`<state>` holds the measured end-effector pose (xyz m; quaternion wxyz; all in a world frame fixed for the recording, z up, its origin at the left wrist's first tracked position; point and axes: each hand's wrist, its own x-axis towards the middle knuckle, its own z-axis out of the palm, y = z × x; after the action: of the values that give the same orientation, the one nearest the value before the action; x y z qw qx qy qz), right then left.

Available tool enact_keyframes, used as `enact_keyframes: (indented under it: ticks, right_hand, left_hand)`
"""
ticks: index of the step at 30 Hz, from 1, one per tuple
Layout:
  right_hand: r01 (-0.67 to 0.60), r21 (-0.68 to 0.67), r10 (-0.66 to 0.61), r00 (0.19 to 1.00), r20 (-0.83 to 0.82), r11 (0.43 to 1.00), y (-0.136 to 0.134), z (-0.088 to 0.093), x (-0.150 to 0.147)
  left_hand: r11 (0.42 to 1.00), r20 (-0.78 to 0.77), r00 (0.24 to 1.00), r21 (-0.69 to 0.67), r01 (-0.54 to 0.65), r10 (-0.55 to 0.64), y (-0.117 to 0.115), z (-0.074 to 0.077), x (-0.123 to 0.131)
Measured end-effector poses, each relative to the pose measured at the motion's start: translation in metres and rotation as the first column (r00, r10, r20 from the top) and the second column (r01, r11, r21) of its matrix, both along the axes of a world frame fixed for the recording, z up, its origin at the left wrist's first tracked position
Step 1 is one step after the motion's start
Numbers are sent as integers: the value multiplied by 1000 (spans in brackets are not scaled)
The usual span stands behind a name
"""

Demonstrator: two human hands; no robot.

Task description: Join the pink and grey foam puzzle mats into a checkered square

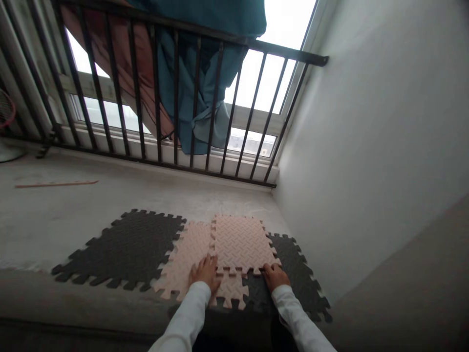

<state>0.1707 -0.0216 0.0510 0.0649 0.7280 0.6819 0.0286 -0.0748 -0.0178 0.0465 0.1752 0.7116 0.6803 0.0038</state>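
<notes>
A pink foam puzzle mat (244, 242) with toothed edges lies on top of other mats, partly over a second pink mat (183, 252) and a dark grey mat (295, 266) on the right. At its near left corner rests my left hand (205, 273), fingers stretched out over the lower pink mat and against the top mat's edge. My right hand (274, 276) has its fingers closed at the top mat's near right corner; the thumb is hard to make out. Left of the pink mats, another dark grey mat (128, 249) lies flat.
A black metal railing (172, 168) runs before the windows, with teal cloth (205, 98) and pinkish cloth (142, 63) hanging there. On the right rises a white wall (377, 146). A thin pinkish strip (56, 184) lies on the pale ledge (22, 220).
</notes>
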Motion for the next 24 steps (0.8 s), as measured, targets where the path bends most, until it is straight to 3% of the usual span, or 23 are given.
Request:
enact_keyframes:
  ticks: [5,15,24]
  right_hand:
    - [44,-15,-43,997,61,999,22,7,25]
    - [228,-18,-227,973,50,974,84,10,66]
    - [265,7,-265,964,16,964,133,3,97]
  left_hand:
    - [989,-93,987,-47,-139,134,2,-11,0]
    - [990,-100,990,-84,-109,101,4,-18,-2]
    - [980,-144,987,-175,-97,72,10,-22,-7]
